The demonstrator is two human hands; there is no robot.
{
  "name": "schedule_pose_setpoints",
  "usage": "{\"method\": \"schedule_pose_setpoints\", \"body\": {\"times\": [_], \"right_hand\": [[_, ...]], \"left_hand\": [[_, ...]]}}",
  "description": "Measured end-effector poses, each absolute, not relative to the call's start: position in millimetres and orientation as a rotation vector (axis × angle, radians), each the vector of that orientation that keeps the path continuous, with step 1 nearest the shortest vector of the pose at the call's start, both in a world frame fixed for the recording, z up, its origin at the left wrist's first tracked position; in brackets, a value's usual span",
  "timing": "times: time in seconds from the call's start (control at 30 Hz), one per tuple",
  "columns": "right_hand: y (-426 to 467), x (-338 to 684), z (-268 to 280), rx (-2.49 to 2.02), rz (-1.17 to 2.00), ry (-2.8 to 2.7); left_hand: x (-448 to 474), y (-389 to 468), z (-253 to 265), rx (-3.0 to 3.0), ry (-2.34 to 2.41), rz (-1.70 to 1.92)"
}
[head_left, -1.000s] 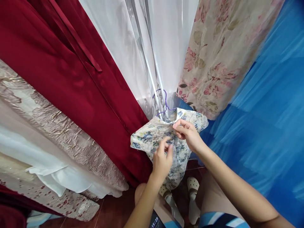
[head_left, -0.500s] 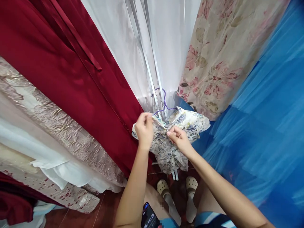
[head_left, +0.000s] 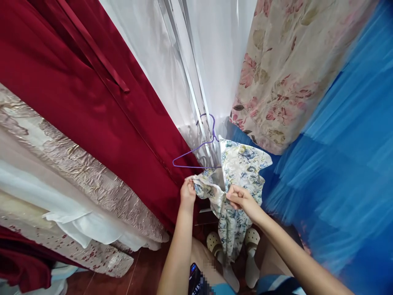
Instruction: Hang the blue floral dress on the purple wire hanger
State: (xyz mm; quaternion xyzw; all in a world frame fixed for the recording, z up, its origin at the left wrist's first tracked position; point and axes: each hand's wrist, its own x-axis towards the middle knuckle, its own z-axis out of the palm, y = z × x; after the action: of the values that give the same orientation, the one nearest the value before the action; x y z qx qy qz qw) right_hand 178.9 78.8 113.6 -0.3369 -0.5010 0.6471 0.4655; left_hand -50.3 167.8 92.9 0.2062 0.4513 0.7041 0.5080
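A white garment [head_left: 244,162] with a blue and yellow floral print hangs by its right-hand shoulder from a purple hanger [head_left: 187,159]. The hanger's left arm is bare. My left hand [head_left: 188,192] is closed on the garment's left edge, below that bare arm. With thumb and finger, my right hand [head_left: 241,198] pinches the garment at the bottom of its front opening. The cloth droops from there to just above my feet. The hanger's hook is at a pair of upright metal bars [head_left: 196,98].
Long red cloth [head_left: 101,110] and textured pale cloth [head_left: 82,159] hang on the left. White cloth [head_left: 227,53] is behind the bars. Floral cloth [head_left: 270,86] and blue tulle [head_left: 331,164] hang on the right. Cream clogs [head_left: 214,241] stand on red tiles; a phone [head_left: 195,280] lies by my lap.
The garment's left shoulder has come off the hanger, baring that arm. My left hand has moved down with the cloth, and my right hand has also lowered slightly. The garment now hangs longer.
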Motion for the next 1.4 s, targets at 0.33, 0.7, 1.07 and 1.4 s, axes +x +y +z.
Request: {"method": "schedule_pose_setpoints", "body": {"times": [0.33,0.7,1.07,1.4], "right_hand": [[62,248,20,-1.220,1.429,-1.026],[52,238,63,-1.301,0.945,-1.316],[33,206,97,-0.814,2.060,-0.920],[46,243,132,-0.463,2.264,-1.485]], "left_hand": [[24,88,103,1.081,0.896,1.458],[50,43,144,1.634,0.887,1.181],[33,36,146,1.775,0.940,1.013],[1,18,82,1.404,0.624,0.695]]}}
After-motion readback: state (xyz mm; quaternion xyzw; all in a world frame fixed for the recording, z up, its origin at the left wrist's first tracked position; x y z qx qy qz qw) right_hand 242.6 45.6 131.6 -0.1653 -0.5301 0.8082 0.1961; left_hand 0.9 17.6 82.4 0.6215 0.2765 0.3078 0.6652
